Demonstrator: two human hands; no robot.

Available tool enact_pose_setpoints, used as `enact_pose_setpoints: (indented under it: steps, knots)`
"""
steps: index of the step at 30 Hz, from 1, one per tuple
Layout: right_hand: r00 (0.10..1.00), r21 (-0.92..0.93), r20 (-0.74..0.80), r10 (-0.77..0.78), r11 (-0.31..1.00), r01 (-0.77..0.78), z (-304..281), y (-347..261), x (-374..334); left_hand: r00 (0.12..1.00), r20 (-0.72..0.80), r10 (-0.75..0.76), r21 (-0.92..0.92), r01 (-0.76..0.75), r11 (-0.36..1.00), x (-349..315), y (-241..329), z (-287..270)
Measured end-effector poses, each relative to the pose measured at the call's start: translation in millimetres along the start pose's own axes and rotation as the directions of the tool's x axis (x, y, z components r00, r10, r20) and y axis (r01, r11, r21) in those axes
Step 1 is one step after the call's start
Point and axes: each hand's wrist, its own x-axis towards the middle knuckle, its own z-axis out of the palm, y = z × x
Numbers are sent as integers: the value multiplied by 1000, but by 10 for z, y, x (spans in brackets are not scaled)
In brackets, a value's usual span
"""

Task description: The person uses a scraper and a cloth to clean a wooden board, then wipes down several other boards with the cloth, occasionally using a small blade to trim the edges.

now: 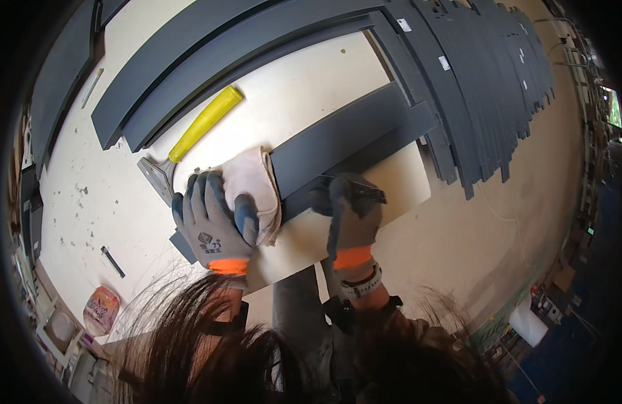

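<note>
My left hand (213, 225), in a grey glove with dark fingertips and an orange cuff, presses a folded whitish cloth (245, 176) onto a long dark grey board (338, 138). Its thumb lies along the cloth's near side, with the fingers on the other. The board slants from lower left to upper right. At its near edge my right hand (354, 219), gloved alike, is closed with bent fingers. Something dark shows at those fingers, but I cannot make out what it is. A scraper (206, 124) with a yellow handle and metal blade lies just beyond my left hand.
Long dark grey boards (210, 60) lie across the far side of the pale table (75, 168). Many slats (479, 87), some with white labels, lie side by side at right. A red-and-yellow package (101, 310) and a small dark strip (113, 262) lie at left.
</note>
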Motion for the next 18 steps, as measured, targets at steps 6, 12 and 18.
enact_pose_setpoints:
  steps: [6, 12, 18]
  knots:
    - [999, 71, 25, 45, 996, -47, -16, -461, 41, 999, -21, -38, -42, 37, 998, -18, -79, -7]
    - [961, 53, 266, -74, 997, 62, 126, -676, -139, 969, -144, -203, -386, 134, 913, -129, -131, -160]
    - [452, -533, 751, 481, 846, -15, 585, -811, -578, 772, 571, -279, -811, 584, -43, -616, -297, -852]
